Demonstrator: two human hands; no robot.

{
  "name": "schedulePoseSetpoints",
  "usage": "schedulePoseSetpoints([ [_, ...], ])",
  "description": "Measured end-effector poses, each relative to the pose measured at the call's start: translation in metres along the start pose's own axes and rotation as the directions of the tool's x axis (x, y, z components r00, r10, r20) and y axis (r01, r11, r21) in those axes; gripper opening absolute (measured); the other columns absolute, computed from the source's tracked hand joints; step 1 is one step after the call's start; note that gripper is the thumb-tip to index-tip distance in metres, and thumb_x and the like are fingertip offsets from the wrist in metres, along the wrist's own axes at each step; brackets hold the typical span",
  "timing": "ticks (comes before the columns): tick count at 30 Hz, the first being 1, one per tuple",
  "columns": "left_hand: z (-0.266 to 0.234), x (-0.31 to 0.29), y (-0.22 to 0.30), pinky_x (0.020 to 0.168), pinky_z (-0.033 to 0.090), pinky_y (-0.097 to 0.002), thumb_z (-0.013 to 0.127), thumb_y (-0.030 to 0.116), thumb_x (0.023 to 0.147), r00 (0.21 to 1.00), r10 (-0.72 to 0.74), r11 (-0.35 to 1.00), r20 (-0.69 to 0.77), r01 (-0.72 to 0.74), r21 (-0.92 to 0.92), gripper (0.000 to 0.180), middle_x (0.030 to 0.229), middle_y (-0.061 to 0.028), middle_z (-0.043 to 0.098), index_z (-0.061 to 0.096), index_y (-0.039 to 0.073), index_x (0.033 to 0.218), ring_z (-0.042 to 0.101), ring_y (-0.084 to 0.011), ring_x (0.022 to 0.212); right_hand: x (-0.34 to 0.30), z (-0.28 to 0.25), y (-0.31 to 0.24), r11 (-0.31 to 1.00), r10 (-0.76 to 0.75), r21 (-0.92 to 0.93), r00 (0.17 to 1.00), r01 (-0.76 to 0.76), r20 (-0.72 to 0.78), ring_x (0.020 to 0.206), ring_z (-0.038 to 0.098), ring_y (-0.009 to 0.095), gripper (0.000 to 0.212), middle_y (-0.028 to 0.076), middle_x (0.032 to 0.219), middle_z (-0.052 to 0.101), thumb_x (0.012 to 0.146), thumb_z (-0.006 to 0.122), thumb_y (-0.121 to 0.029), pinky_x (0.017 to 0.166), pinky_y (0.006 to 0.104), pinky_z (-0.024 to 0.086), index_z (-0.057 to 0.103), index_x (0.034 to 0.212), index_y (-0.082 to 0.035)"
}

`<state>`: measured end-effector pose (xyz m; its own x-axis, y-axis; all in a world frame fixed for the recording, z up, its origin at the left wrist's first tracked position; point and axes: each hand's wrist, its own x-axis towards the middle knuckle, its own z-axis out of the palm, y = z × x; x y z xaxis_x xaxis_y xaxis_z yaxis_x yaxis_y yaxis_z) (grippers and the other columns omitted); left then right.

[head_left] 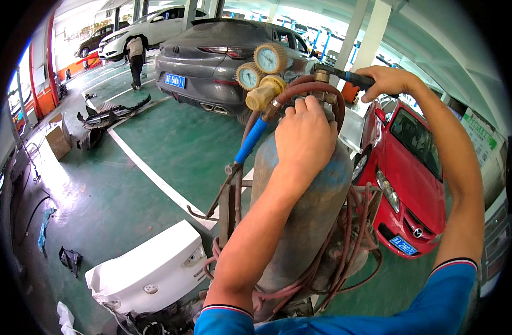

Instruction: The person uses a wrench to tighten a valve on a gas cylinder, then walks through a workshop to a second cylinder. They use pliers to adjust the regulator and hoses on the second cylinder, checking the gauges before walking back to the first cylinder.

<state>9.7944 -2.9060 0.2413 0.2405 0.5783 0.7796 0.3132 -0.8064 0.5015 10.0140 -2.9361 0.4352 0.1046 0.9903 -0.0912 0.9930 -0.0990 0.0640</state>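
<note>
A tall, worn gas cylinder (289, 223) stands upright in front of me. My left hand (305, 134) is closed around the fittings at its neck, and the fingers hide what exactly lies under them. On the valve (322, 76) at the top sits the head of a wrench (345, 76) with a black grip. The end of that grip is in my right hand (385, 82), thumb below and fingers above. A regulator with two round gauges (270, 58) and a yellowish knob (261, 96) sits left of the valve. A blue-handled torch (250, 139) hangs below it.
Reddish hoses (345, 251) loop round the cylinder and its cart. A white car trunk lid (150, 268) lies at lower left. A red car (412, 162) stands at right, a grey car (211, 61) ahead. A bumper piece (108, 117) and a person (136, 58) are farther left.
</note>
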Motion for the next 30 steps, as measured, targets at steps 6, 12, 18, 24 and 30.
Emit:
schedulePoseSetpoints([
  [6,-0.001,0.000,-0.001,0.075,0.055,-0.0475,0.072,0.029,0.081,1.000,0.000,1.000,-0.001,0.000,-0.004,0.045,0.103,-0.0222,0.063,0.051,-0.004,0.103,0.065,-0.0398,0.094,-0.011,0.003,-0.005,0.996,0.011,0.088,1.000,-0.010,-0.018,0.082,0.056,0.017,0.059,0.004,0.091,0.057,0.081,0.073,-0.045,0.070,0.0322,0.046,0.060,0.123,-0.007],
  [12,0.003,0.000,0.000,0.075,0.055,-0.0467,0.070,0.030,0.083,0.999,0.022,0.999,-0.025,-0.021,0.043,0.043,0.103,-0.0224,0.063,0.052,-0.004,0.103,0.065,-0.0395,0.095,-0.031,-0.001,-0.041,0.973,0.132,-0.175,0.986,-0.148,-0.101,0.060,0.055,0.022,0.029,0.008,0.067,0.053,0.067,0.059,-0.008,0.055,0.0371,0.044,0.057,0.094,0.002],
  [18,0.006,0.001,0.000,0.075,0.055,-0.0463,0.070,0.030,0.083,0.999,0.023,0.998,-0.041,-0.021,0.057,0.043,0.102,-0.0221,0.063,0.052,-0.003,0.103,0.065,-0.0388,0.094,-0.043,-0.012,-0.089,0.914,0.285,-0.273,0.954,-0.300,-0.095,0.052,0.058,0.026,0.027,0.013,0.061,0.059,0.060,0.061,-0.012,0.049,0.0383,0.044,0.060,0.081,0.005],
  [24,0.006,0.001,-0.001,0.075,0.056,-0.0464,0.070,0.030,0.083,0.999,0.019,0.999,-0.037,-0.017,0.047,0.043,0.102,-0.0219,0.064,0.052,-0.003,0.104,0.065,-0.0383,0.094,-0.052,-0.001,-0.109,0.876,0.386,-0.286,0.920,-0.388,-0.065,0.063,0.067,0.029,0.040,0.016,0.071,0.066,0.064,0.066,-0.019,0.057,0.0408,0.051,0.063,0.092,0.009],
  [30,0.005,-0.002,0.000,0.075,0.056,-0.0464,0.070,0.032,0.082,0.998,0.034,0.999,-0.046,-0.033,0.021,0.046,0.102,-0.0218,0.065,0.052,-0.003,0.105,0.065,-0.0389,0.094,-0.031,-0.002,-0.045,0.974,0.201,-0.106,0.980,-0.199,0.009,0.075,0.063,0.025,0.037,0.013,0.079,0.065,0.063,0.069,-0.014,0.066,0.0383,0.048,0.060,0.093,0.005],
])
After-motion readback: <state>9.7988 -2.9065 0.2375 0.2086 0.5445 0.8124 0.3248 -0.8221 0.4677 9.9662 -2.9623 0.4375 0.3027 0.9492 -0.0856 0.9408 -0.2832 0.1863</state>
